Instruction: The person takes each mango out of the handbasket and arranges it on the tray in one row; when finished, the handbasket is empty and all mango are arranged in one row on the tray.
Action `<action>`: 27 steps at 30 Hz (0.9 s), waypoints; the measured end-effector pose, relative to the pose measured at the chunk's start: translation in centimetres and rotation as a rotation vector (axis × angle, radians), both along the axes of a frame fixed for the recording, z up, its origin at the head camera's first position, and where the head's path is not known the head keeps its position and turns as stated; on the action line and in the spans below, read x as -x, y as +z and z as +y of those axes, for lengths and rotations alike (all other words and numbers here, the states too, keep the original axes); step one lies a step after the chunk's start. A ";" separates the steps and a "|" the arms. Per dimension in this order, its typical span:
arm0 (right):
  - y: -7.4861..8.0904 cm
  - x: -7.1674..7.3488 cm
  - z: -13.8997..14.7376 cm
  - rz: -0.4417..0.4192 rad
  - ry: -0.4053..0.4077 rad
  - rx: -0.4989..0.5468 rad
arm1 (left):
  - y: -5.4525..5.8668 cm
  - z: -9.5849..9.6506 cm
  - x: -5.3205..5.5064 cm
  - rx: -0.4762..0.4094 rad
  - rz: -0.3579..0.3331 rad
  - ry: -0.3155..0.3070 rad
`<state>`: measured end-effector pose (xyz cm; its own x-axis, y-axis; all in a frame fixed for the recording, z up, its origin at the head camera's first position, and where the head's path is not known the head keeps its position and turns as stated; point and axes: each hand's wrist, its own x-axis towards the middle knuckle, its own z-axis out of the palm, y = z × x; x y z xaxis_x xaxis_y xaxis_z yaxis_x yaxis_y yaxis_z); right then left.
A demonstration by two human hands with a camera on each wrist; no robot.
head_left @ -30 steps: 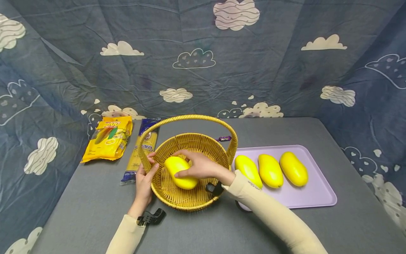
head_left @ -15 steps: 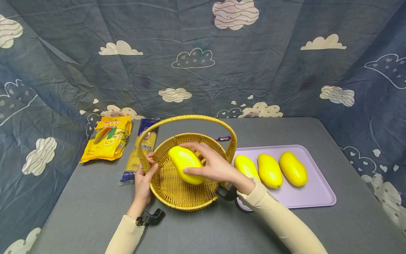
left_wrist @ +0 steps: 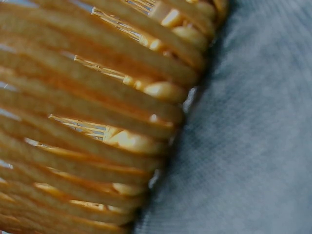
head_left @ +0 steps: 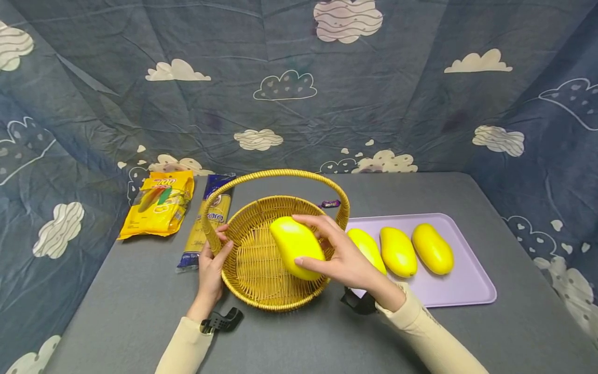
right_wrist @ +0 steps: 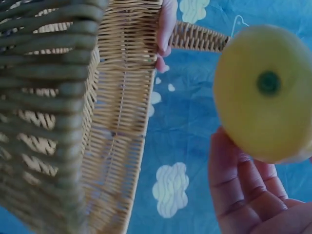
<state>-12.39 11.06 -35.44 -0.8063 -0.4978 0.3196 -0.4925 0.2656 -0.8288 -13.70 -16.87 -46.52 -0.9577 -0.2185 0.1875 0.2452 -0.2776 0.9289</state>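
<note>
My right hand (head_left: 348, 257) grips a yellow mango (head_left: 295, 246), thumb on the near side and fingers on the far side. The mango is held up over the right part of the woven basket (head_left: 254, 278). In the right wrist view the mango (right_wrist: 243, 117) shows its green stem end, with fingers (right_wrist: 226, 180) against it. My left hand (head_left: 212, 275) holds the basket's left rim at the foot of the arched handle (head_left: 280, 172). The left wrist view shows only the basket's woven side (left_wrist: 97, 92) and grey cloth; the left fingers are out of that view.
On the right, a lilac tray (head_left: 467, 285) bears three mangoes (head_left: 398, 252), the nearest partly behind my right hand. Left of the basket lie a blue-and-yellow pasta packet (head_left: 196, 244) and a yellow mango-print bag (head_left: 159, 205). A small purple-wrapped sweet (head_left: 331, 203) lies behind the basket.
My right hand has lifted the mango up from inside the basket and carried it rightward, tilting it more upright. The left hand and the basket stay in place.
</note>
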 end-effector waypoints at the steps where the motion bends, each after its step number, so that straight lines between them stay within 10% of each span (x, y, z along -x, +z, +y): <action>1: 0.0 -0.2 0.3 0.005 -0.009 0.005 | 0.0 0.0 0.0 0.000 0.000 -0.002; 27: -1.3 -1.7 7.4 0.152 -0.179 0.398 | 0.0 0.0 0.0 0.017 0.008 0.001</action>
